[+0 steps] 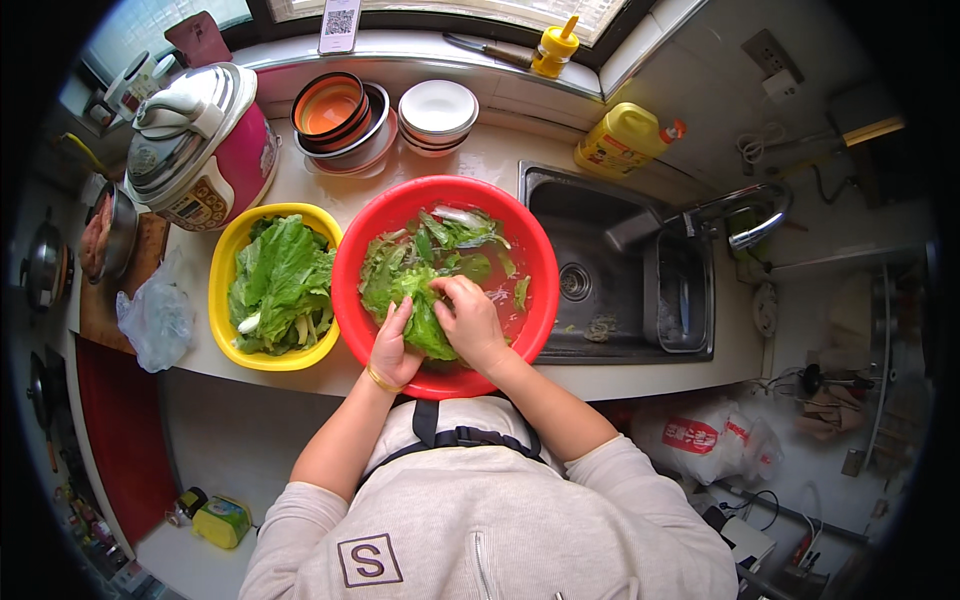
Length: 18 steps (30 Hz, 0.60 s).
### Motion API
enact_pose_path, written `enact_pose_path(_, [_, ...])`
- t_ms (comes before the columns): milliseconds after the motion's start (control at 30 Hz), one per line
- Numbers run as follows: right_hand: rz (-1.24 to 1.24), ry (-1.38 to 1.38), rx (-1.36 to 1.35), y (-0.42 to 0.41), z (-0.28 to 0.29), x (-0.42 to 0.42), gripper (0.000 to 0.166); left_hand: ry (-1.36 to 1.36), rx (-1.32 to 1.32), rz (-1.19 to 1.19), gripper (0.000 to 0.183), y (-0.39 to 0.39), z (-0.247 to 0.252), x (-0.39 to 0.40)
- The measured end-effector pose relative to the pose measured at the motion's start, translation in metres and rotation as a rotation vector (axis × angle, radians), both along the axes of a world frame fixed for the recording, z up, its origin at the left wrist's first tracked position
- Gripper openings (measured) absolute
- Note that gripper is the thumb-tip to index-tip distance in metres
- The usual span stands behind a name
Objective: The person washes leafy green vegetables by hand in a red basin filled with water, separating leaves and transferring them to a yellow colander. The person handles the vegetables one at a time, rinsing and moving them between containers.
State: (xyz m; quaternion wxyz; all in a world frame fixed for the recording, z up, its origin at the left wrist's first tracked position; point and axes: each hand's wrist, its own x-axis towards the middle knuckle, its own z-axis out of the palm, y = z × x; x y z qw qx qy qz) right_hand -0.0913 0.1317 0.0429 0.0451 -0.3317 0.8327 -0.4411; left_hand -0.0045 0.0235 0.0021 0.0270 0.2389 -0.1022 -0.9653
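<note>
Both hands are over a red plastic basin [536, 300] of water with loose leaves in it. A green lettuce leaf [420, 304] is held between them. My left hand [394, 349], with a gold bracelet at the wrist, supports its lower left side. On the leaf's right side, the fingers of my right hand [471, 319] pinch the edge. Several loose green leaves [450, 232] float toward the basin's far side. Touching the basin on the left is a yellow plastic basin [219, 300], heaped with more lettuce leaves [277, 270].
Right of the red basin is a steel sink [544, 349] with a faucet [750, 232]. Stacked bowls [330, 109], white bowls [439, 109] and a pink electric cooker [240, 161] stand behind. A knife [487, 51] lies on the windowsill. A plastic bag [157, 315] sits at left.
</note>
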Motion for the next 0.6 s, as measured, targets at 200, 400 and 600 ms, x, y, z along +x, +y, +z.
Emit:
enact_pose_path(200, [0.264,-0.310,0.035,-0.004,0.025,0.008,0.065,0.010,-0.205,0.004,0.034,-0.006,-0.008,0.004])
enact_pose_path(400, [-0.112,-0.092,0.041,-0.010,-0.034,-0.079,0.027,-0.096,-0.232,0.040,0.034,-0.001,-0.007,0.002])
enact_pose_path(600, [-0.149,0.161,0.416,-0.016,-0.062,-0.102,0.034,-0.051,-0.150,-0.018,0.030,-0.003,-0.001,0.002])
